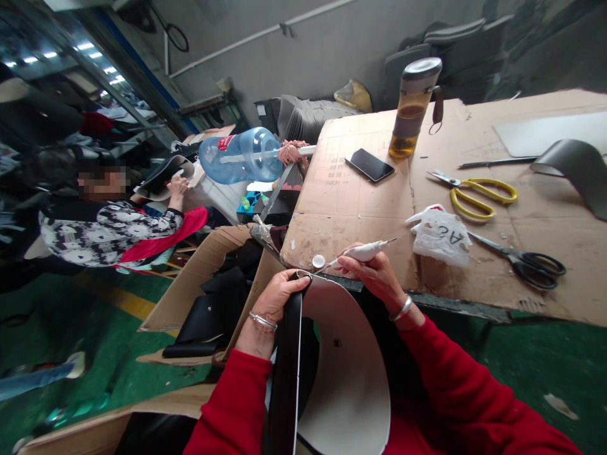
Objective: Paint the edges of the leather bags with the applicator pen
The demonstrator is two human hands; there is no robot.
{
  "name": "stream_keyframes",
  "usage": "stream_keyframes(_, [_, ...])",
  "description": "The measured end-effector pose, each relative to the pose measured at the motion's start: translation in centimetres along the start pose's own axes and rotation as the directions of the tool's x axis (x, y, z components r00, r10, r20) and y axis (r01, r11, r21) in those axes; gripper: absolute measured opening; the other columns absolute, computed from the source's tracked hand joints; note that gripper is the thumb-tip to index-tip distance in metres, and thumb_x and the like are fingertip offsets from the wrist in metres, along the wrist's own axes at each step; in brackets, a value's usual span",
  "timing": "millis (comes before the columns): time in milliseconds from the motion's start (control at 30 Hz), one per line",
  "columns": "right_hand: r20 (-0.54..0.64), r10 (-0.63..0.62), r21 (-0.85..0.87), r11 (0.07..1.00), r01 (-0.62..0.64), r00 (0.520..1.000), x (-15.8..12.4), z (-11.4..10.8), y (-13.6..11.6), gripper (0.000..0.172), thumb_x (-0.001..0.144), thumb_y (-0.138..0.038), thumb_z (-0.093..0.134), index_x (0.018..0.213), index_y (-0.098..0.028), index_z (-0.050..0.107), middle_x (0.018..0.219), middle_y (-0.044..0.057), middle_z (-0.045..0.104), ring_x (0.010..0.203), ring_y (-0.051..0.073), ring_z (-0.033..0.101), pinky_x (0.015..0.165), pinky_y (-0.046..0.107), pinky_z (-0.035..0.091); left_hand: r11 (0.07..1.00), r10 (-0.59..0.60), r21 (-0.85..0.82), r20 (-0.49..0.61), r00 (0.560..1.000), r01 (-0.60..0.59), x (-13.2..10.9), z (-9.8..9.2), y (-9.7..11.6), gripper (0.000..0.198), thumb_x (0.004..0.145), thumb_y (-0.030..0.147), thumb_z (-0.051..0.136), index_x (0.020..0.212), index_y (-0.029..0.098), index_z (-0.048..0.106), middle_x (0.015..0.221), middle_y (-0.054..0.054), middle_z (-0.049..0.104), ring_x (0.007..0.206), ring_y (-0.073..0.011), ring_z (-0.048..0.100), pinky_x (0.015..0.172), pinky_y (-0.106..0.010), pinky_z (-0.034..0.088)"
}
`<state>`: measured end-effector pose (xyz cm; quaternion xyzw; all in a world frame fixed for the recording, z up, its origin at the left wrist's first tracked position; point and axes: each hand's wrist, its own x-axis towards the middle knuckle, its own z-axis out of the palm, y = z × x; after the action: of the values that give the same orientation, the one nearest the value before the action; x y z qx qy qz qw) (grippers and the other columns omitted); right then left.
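My left hand (279, 294) is closed on the top edge of a curved sheet (348, 373), black outside and white inside, held upright in front of me. My right hand (374, 273) grips a white pen-like tool (361, 253) whose thin tip points up and right; its other end meets the sheet's top edge beside a small white round cap (318, 261). Both sleeves are red, and each wrist wears a silver bangle.
A cardboard-covered table (360, 202) holds a phone (369, 164), a drink bottle (413, 107), yellow scissors (477, 194), black scissors (531, 264) and a white bag (441, 235). A carton of black pieces (213, 309) stands at left. Another person (109, 227) works beyond it, near a blue water jug (241, 155).
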<state>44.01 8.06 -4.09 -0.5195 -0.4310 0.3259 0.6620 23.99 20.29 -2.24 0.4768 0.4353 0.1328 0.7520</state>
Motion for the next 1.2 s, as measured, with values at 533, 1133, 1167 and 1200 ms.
stream_keyframes(533, [0.076, -0.025, -0.022, 0.999, 0.027, 0.997, 0.1, -0.1, 0.7, 0.026, 0.091, -0.043, 0.073, 0.085, -0.017, 0.074, 0.08, 0.004, 0.07, 0.071, 0.018, 0.064, 0.062, 0.028, 0.048, 0.999, 0.004, -0.052, 0.019, 1.0, -0.003, 0.0, 0.7, -0.2, 0.043, 0.051, 0.031, 0.096, 0.083, 0.01, 0.076, 0.074, -0.006, 0.076, 0.062, -0.0155, 0.068, 0.062, -0.024, 0.053])
stream_keyframes(1133, [-0.095, 0.001, 0.066, 0.998, 0.006, 0.996, 0.1, 0.2, 0.9, 0.028, 0.088, -0.045, 0.075, 0.1, -0.02, 0.072, 0.091, 0.004, 0.074, 0.075, 0.018, 0.067, 0.064, 0.027, 0.052, 0.989, 0.063, -0.122, -0.136, 0.989, -0.079, -1.2, -0.4, -1.4, 0.031, 0.053, 0.024, 0.091, 0.073, 0.013, 0.07, 0.061, -0.001, 0.07, 0.053, -0.0113, 0.062, 0.054, -0.02, 0.049])
stream_keyframes(1167, [-0.122, -0.007, 0.071, 0.997, 0.016, 0.992, 0.2, 0.4, 1.0, 0.029, 0.088, -0.045, 0.075, 0.104, -0.021, 0.072, 0.095, 0.004, 0.075, 0.076, 0.018, 0.067, 0.066, 0.028, 0.052, 0.99, 0.068, -0.112, -0.157, 0.985, -0.086, -1.3, -0.5, -1.4, 0.031, 0.052, 0.024, 0.091, 0.072, 0.013, 0.07, 0.061, -0.001, 0.069, 0.053, -0.0113, 0.062, 0.054, -0.02, 0.049])
stream_keyframes(1200, [-0.136, -0.02, 0.061, 0.998, 0.029, 0.99, 0.2, 0.5, 1.1, 0.029, 0.088, -0.044, 0.075, 0.107, -0.022, 0.072, 0.098, 0.005, 0.075, 0.077, 0.018, 0.067, 0.068, 0.028, 0.053, 0.991, 0.072, -0.103, -0.174, 0.982, -0.091, -1.5, -0.6, -1.4, 0.031, 0.052, 0.025, 0.091, 0.072, 0.013, 0.071, 0.061, -0.001, 0.069, 0.053, -0.0114, 0.061, 0.054, -0.02, 0.049])
